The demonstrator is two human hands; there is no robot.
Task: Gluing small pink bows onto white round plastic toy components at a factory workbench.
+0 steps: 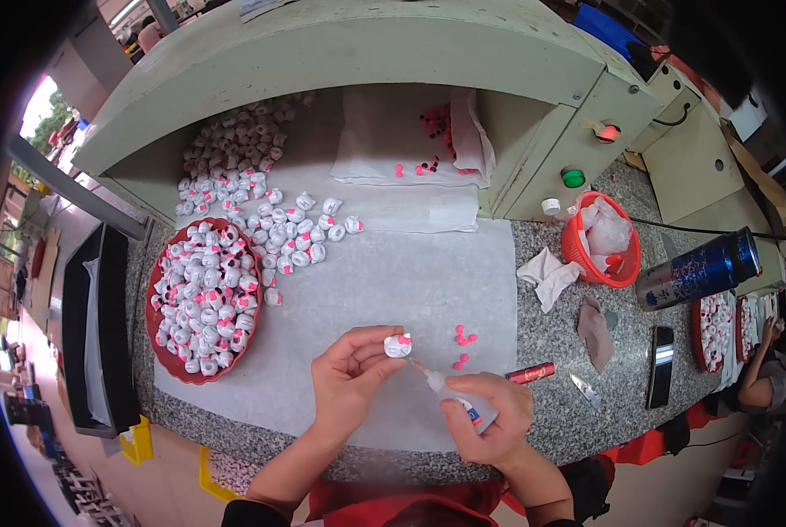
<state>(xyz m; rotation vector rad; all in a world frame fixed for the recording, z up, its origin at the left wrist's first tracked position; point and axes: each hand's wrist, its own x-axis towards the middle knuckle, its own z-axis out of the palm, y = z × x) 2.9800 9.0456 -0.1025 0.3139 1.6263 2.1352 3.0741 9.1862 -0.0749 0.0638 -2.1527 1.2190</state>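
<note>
My left hand (pixel 347 373) pinches a small round white piece with pink patches (pixel 398 345) between thumb and fingertips. A white squeeze bottle with a thin nozzle (pixel 481 404), which looks like a glue bottle, is gripped in my right hand (pixel 491 417). Its tip points up and left, close to the lower right of the white piece; whether they touch I cannot tell. Several small pink pieces (pixel 461 338) lie on the white sheet (pixel 393 281) just right of my hands. At the left, a red scalloped basket (pixel 203 379) is heaped with similar white-and-pink pieces.
More white pieces (pixel 235 145) spread beneath a pale green metal housing (pixel 358 48). Pink and dark bits (pixel 441 123) lie on a folded cloth inside. Rightward are an orange basket (pixel 626 279), crumpled tissue (pixel 547 277), red tube (pixel 531 373), small blade (pixel 586 392), phone (pixel 661 367) and blue tumbler (pixel 700 270).
</note>
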